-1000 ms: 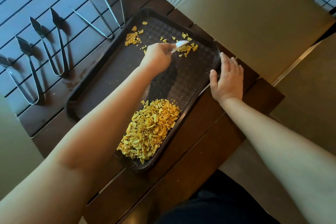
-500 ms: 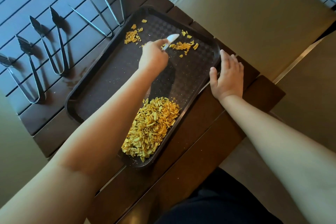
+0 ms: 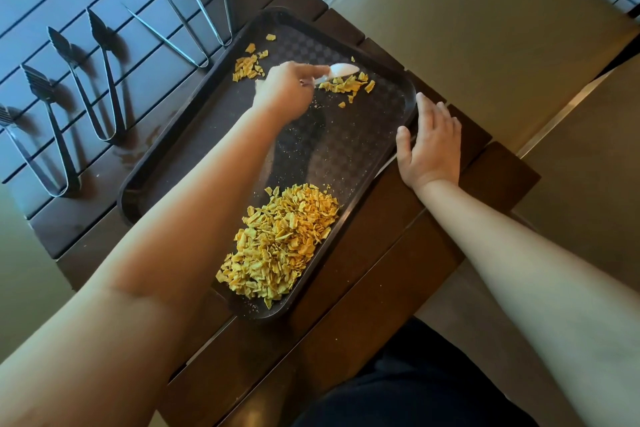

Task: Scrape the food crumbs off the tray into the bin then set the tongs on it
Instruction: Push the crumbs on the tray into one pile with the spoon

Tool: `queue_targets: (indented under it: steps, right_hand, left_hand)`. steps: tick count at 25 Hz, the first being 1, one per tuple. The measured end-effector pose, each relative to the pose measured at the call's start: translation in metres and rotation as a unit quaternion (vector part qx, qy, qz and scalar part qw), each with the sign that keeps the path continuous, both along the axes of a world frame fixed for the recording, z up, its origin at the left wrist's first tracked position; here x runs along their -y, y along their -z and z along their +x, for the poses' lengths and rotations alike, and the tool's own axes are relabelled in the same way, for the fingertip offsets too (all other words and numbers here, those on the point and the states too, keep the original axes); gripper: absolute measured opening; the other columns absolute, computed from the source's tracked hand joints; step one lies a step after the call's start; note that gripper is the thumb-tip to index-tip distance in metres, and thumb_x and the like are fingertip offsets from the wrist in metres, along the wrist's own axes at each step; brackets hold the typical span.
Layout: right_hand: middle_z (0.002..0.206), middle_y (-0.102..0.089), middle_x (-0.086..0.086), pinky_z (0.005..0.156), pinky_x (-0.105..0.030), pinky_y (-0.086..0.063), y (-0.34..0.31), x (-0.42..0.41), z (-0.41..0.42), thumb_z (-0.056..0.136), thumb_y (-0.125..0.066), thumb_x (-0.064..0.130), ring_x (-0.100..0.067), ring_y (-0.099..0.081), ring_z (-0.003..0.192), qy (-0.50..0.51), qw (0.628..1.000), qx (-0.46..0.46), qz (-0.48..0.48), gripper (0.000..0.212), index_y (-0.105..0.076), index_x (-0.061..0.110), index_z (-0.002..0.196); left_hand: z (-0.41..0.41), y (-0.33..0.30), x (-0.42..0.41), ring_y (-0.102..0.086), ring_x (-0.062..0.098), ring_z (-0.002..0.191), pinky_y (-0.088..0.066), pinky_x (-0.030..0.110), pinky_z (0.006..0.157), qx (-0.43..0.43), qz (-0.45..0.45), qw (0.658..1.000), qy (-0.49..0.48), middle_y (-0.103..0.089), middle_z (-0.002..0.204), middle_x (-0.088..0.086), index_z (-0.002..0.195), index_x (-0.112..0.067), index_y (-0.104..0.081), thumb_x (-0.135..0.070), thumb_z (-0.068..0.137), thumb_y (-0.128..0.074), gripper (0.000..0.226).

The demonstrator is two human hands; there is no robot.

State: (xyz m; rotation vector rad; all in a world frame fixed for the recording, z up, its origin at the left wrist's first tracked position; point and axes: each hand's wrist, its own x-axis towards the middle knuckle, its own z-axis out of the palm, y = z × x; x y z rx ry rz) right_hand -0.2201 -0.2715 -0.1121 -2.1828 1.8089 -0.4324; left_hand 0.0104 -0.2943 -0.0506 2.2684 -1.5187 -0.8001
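The white scraper now sits a bit farther right than before, touching the small far bunch of crumbs. The left hand is closed around its handle. The right hand lies open and flat, touching the right rim of the tray. A big pile of crumbs sits at the near end. The tongs lie on the table, left of the tray.
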Motion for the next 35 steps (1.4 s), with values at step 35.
queue_targets:
  steps: [35]
  right_hand:
    - [0.148,-0.039,-0.012,0.116,-0.046,-0.021,0.002,0.001,-0.001,0.095,-0.031,0.042,-0.03,-0.029,0.141,0.004,1.0,-0.003,-0.006,0.059,-0.032,0.013,0.146]
  left_hand:
    - [0.004,-0.005,0.019,-0.055,0.016,0.076,-0.041,0.025,0.051,0.062,0.035,0.997,-0.008,-0.057,0.119,-0.003,0.118,-0.042,-0.061,-0.005,0.095,-0.041,0.048]
